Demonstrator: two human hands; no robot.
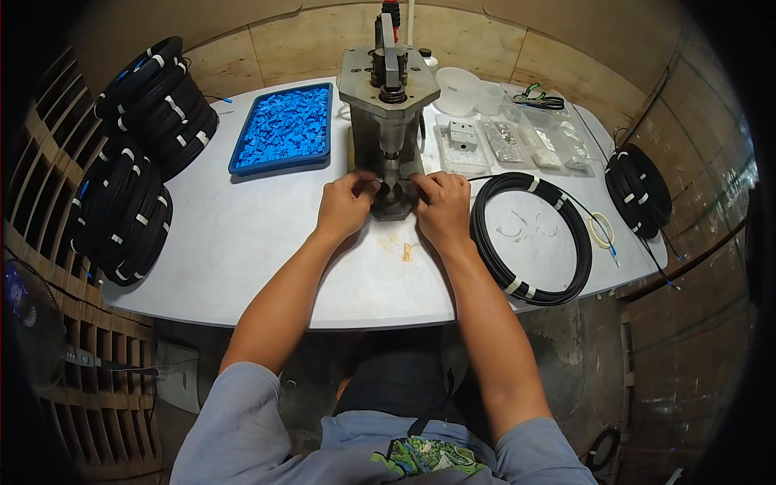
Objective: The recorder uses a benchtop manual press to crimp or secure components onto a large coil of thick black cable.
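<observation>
In the middle of the table stands a metal hand press (378,83) with a vertical ram over a small base. My left hand (346,204) is at the left side of the ram's lower end, thumb and fingers pinched together; what is between them is too small to make out. On the other side of the ram, my right hand (444,204) has its fingers closed round the end of a black cable, which runs behind the knuckles from a taped black cable coil (585,257). My fingers partly hide the spot under the ram.
At the left, a dark tray (235,168) holds many blue plastic pieces, beside stacked black cable coils (121,214). Clear containers (459,87) and small trays stand back right, near green-handled cutters (531,90). More coils (638,190) and a yellowish ring (600,231) lie at the right.
</observation>
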